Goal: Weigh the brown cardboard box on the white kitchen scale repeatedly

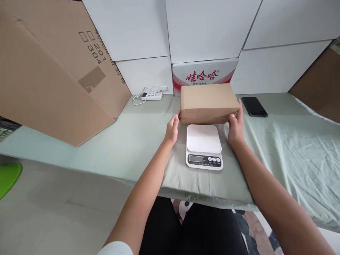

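A brown cardboard box (208,97) is gripped at both ends, just beyond a white digital kitchen scale (204,139). My left hand (172,128) presses against its left end, thumb toward me and fingers mostly hidden behind the side. At the right end, my right hand (236,124) has its thumb on the front face and its fingers around the corner. The scale lies flat on the green cloth, its bare platform facing up and its display looking blank. Whether the box touches the cloth I cannot tell.
Behind the small box stands a white and red printed carton (205,67) against stacked white boxes (212,28). A large cardboard carton (61,71) leans at the left. A black phone (254,106) lies at right, and a white power strip (152,95) with cable at back left.
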A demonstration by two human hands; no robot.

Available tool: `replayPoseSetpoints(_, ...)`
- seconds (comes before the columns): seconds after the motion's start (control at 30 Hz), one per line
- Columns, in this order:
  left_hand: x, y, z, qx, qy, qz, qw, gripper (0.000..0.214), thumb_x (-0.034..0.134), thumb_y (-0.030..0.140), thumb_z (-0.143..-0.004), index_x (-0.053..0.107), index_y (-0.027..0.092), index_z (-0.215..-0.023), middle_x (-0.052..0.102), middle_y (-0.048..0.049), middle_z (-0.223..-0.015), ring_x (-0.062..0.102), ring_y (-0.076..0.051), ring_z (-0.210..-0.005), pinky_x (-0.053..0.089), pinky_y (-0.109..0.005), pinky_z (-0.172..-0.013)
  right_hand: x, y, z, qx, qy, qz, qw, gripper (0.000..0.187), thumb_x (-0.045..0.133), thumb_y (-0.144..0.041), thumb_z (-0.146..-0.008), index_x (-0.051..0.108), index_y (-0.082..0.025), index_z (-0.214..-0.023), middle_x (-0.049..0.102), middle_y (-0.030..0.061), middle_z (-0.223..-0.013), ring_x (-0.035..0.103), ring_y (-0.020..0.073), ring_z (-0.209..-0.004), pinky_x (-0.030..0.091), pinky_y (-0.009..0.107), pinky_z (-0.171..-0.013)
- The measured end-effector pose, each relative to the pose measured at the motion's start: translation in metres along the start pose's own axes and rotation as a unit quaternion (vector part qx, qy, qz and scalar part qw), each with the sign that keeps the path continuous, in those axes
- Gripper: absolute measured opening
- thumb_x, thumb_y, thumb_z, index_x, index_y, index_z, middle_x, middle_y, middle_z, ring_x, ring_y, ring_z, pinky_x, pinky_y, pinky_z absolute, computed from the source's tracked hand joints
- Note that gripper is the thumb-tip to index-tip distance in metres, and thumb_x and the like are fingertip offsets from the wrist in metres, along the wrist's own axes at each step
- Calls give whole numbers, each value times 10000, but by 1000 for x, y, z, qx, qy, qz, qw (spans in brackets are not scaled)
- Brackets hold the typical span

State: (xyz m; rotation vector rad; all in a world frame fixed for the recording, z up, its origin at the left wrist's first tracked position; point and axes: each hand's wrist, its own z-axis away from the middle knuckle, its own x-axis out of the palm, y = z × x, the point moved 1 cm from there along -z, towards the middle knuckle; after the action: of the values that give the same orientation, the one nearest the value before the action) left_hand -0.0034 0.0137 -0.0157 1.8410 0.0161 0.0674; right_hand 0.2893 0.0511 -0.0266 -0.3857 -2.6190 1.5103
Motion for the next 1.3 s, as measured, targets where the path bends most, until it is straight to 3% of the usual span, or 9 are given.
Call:
replayPoseSetpoints(0.2,-2,26,57,72,-10,17,997,1003,513,989,-983,670,282,-1677,577,-98,-1842,452,-389,-1779,383,-496,-1471,-22,-46,49,-75,36,42,996,948,610,-793,-1005,396,-363,-1822,367,82,-1946,299,388,-1849,239,672,-1528)
replayPoseSetpoints(0.4,-10,25,105,54,-30,23,998,961,496,943,-1023,633,287,-1712,559,-112,-1851,454,-401,-1776,384,-549,-1476,-38,-50,98,-49,28,62,996,922,591,-799,-1012,370,-405,-1816,408,65,-1915,338,403,-1824,242,730,-1509)
replayPoseSetpoints(0.63,-9,23,108,32,-21,17,999,957,508,941,-1021,644,279,-1699,571,-137,-1838,479,-418,-1759,399,-582,-1465,-32,-59,99,-37,47,84,995,820,598,-748,-1026,480,-357,-1737,558,131,-1762,486,416,-1707,319,756,-1453)
replayPoseSetpoints(0.93,-9,26,115,26,-12,14,999,976,516,964,-998,651,290,-1692,585,-138,-1830,475,-415,-1763,389,-572,-1473,-32,-53,98,-49,56,67,995,759,577,-758,-1012,519,-410,-1684,592,107,-1698,562,435,-1631,412,766,-1388)
replayPoseSetpoints(1.13,-10,25,115,29,-19,21,999,945,514,930,-1028,623,296,-1719,569,-120,-1844,453,-406,-1776,369,-559,-1487,-32,-56,97,-74,74,70,992,670,582,-701,-1026,591,-388,-1618,624,119,-1625,607,430,-1555,448,752,-1350)
replayPoseSetpoints(1.3,-13,21,112,32,32,26,999,991,513,956,-1004,581,311,-1752,497,-90,-1892,398,-381,-1805,349,-525,-1502,-34,-45,96,-70,85,40,993,706,569,-737,-1009,572,-428,-1645,675,118,-1511,663,439,-1476,490,768,-1297)
